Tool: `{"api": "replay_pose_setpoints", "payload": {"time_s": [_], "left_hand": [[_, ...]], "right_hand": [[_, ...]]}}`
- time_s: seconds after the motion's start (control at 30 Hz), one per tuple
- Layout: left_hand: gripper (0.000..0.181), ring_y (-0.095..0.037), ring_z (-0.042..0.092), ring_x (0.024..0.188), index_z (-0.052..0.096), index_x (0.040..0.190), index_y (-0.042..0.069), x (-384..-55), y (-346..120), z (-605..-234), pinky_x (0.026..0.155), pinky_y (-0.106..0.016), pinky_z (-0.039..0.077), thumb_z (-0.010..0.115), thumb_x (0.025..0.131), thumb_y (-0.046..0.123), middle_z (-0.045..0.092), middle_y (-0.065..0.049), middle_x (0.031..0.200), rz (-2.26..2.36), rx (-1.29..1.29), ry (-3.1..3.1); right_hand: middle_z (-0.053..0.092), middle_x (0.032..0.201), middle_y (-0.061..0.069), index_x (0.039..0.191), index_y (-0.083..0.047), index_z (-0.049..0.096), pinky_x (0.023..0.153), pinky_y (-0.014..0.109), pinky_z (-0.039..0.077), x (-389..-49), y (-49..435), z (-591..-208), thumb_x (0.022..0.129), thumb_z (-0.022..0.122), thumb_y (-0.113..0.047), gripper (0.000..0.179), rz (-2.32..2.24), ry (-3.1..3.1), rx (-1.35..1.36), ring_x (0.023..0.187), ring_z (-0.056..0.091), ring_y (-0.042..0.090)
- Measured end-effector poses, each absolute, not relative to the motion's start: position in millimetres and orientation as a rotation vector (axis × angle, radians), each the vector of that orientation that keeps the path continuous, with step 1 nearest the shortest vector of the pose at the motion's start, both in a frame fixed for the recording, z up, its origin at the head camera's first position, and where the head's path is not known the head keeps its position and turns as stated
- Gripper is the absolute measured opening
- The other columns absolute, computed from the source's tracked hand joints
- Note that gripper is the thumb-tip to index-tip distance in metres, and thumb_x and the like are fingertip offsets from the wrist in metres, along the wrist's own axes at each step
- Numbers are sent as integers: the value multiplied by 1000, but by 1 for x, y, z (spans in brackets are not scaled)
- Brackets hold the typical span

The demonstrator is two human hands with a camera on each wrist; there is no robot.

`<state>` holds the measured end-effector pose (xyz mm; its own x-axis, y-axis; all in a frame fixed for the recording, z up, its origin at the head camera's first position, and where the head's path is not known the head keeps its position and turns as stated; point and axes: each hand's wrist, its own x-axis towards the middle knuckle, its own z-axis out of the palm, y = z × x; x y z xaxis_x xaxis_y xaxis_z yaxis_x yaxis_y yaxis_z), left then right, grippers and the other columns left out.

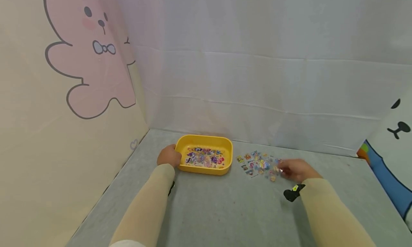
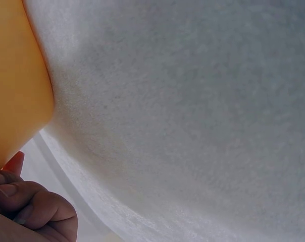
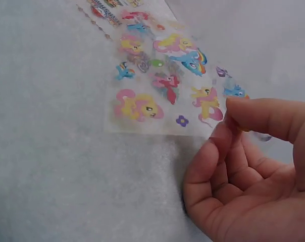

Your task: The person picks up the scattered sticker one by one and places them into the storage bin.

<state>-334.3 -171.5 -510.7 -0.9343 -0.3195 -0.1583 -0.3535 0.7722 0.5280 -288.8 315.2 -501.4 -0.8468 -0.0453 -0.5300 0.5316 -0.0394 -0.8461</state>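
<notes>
My left hand [image 1: 168,156] grips the left end of a shallow yellow tray [image 1: 206,171], its fingers curled at the rim. In the left wrist view, the tray's smooth side [image 2: 16,75] fills the upper left, above the curled fingers [image 2: 39,201]. Colourful cartoon stickers [image 1: 204,157] lie inside the tray. To the right of it, my right hand [image 1: 297,170] pinches the edge of a clear sticker sheet [image 3: 140,108] between thumb and forefinger. Printed on this sheet are cartoon ponies and a purple flower; its far part lies over other printed pieces.
A grey cloth-like surface [image 1: 222,211] lies under everything. White curtain-like fabric [image 1: 257,79] hangs behind it, and a cream panel with a pink bear [image 1: 93,68] stands on the left. At the right edge is another panel with a cartoon animal [image 1: 397,132].
</notes>
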Motion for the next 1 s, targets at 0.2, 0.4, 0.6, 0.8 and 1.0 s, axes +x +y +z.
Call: {"api": "replay_pose_setpoints", "payload": {"time_s": [0.2,0.4,0.6,0.8,1.0], "left_hand": [[52,-32,62,110,54,148,2,-334,-172,-511,101,-52,49,58,97,15,65,-18,133,888,-560,2892],[53,-33,61,109,53,148,1,-332,-171,-508,102,-53,49,59,98,15,65,-19,134,899,-576,2875],[52,-32,62,109,53,148,1,-332,-170,-507,101,-52,49,57,98,14,65,-18,133,897,-570,2876],[53,-33,61,112,52,149,1,-331,-169,-506,103,-53,48,56,98,14,64,-19,135,888,-571,2876],[53,-33,61,112,52,149,1,-330,-168,-505,104,-53,48,56,98,14,64,-19,135,887,-577,2877]], "right_hand": [[65,84,5,101,4,61,68,25,54,-288,314,-502,101,56,3,5,-1941,1802,493,75,61,13],[63,90,5,119,13,54,68,27,56,-290,315,-501,102,51,-5,25,-1796,2057,486,77,61,14],[66,90,10,117,14,64,66,31,54,-288,316,-501,97,57,-8,31,-1324,2521,305,78,60,19],[66,94,13,119,13,63,66,31,55,-286,309,-497,100,56,-9,29,-1285,2567,333,79,61,20],[66,100,15,131,18,52,70,31,60,-288,306,-499,103,53,-4,36,-1548,2386,409,78,66,14]]}}
